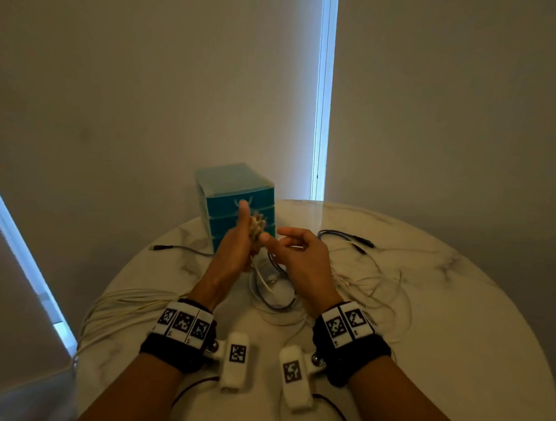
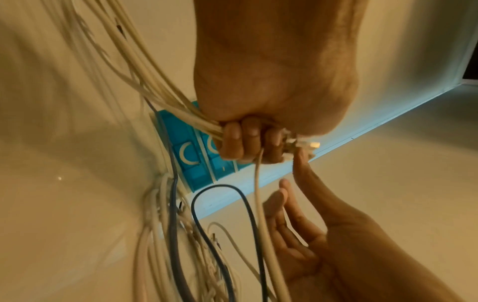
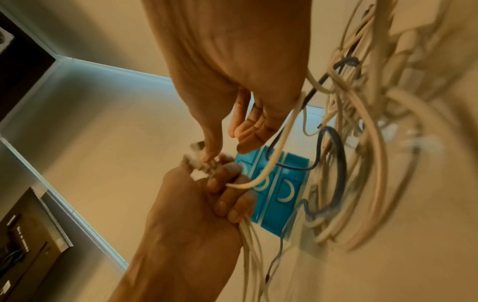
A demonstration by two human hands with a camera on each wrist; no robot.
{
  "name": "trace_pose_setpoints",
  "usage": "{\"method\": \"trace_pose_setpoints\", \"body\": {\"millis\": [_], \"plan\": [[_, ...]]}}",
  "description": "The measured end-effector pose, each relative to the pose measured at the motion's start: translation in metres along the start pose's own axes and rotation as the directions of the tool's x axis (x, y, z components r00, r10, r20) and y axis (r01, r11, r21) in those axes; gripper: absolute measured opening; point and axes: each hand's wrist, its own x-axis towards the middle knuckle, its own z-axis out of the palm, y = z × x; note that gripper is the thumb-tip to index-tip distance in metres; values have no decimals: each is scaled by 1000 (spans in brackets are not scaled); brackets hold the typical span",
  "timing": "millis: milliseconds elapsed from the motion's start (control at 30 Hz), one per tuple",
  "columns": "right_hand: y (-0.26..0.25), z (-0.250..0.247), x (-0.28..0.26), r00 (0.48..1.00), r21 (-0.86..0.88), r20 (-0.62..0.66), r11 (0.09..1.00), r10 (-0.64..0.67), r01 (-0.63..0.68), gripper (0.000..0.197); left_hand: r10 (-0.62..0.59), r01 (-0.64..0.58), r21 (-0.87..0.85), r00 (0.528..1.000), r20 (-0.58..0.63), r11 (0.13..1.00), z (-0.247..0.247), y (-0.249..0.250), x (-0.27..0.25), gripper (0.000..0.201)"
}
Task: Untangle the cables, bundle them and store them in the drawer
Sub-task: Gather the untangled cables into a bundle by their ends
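Nearest the person, white cables run in long loops off the table edge below the left wrist. The left hand is raised above the table, fingers curled tight round a bunch of white cable ends, thumb straight up; the plugs stick up out of the fist, and the strands hang down from its underside, so the bunch's long axis is roughly upright. The right hand is just beside it on the right, loosely spread and gripping nothing, its forefinger tip touching the plugs.

Under and between the hands lies a tangle of white and dark blue cables, which spreads right of the right hand. Beyond the right hand lie dark cables with plugs; left of the left hand lies one dark plug end.

Directly behind the left hand stands the blue drawer unit, partly hidden by the fist; its drawers are closed.

The left wrist view shows what the head view hides: three fingers wrapped over the strands, one white cable dropping straight from the fist, and a dark blue loop beside it. The right wrist view shows a white cable draped across the right palm's edge, and the drawers' crescent handles.
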Motion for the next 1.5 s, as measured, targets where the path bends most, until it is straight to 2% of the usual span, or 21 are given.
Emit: {"method": "trace_pose_setpoints", "body": {"millis": [67,133,200,267,333,467,533,600,700,767,867,933,1000,1067,1167,1200,1267,1333,1400,1467,1500], "plan": [[-8,-10,5,999,-7,-32,1000,-15,15,28,116,-140,-160,981,-153,977,-10,5,2,79],[-13,-25,13,990,-40,-125,997,-63,58,11,203,-328,-314,907,-369,891,-25,11,4,53],[-9,-34,17,987,-85,-150,995,-57,44,17,134,-410,-436,833,-536,801,-40,16,9,32],[-4,-32,16,998,-128,-69,992,-1,-8,31,53,-409,-531,826,-561,742,-50,14,14,40],[0,-27,11,998,-174,50,985,31,-21,42,12,-394,-563,827,-563,726,-50,14,14,43],[-3,-19,4,985,-187,164,982,48,-17,50,53,-368,-602,878,-475,709,-49,12,13,41],[-6,-13,0,976,-118,190,990,104,-83,39,107,-301,-636,939,-326,711,-50,8,16,39],[-10,-7,-4,962,14,218,985,163,-170,24,113,-191,-595,979,-167,781,-48,2,15,32],[-16,-4,-3,975,243,187,956,120,-164,28,-13,10,-379,1000,-7,925,-41,-10,16,35],[-20,-4,-4,981,367,186,922,60,-126,32,-115,129,-267,991,68,955,-34,-14,15,45],[-20,-1,-11,966,226,258,973,-20,-40,23,-169,198,-166,970,174,966,-26,-16,12,52],[-18,1,-16,908,89,419,996,-26,-13,20,-166,210,-195,962,219,958,-24,-11,7,55],[-18,1,-18,843,-8,538,1000,5,-1,14,-141,195,-272,969,204,942,-27,-7,7,53],[-17,0,-18,824,-44,566,999,39,-17,13,-84,134,-315,983,166,940,-36,-3,5,53],[-14,-4,-15,869,-33,488,996,86,-80,14,40,16,-376,989,141,926,-38,2,4,43],[-15,-4,-13,893,24,440,992,98,-121,22,58,-5,-402,991,120,916,-37,5,3,36],[-18,-10,-6,937,274,333,941,104,-201,40,69,-25,-427,994,87,904,-38,7,3,25],[-26,-24,5,972,563,202,798,123,-217,37,70,-24,-438,994,89,899,-43,2,9,35],[-30,-47,18,984,789,59,596,165,-148,38,61,-10,-388,991,119,921,-50,-12,17,55],[-30,-67,27,976,892,-51,449,211,-50,34,39,6,-272,986,161,962,-49,-17,17,68],[-29,-74,30,972,905,-81,425,221,-21,27,30,12,-205,980,198,979,-45,-17,15,68]]}}
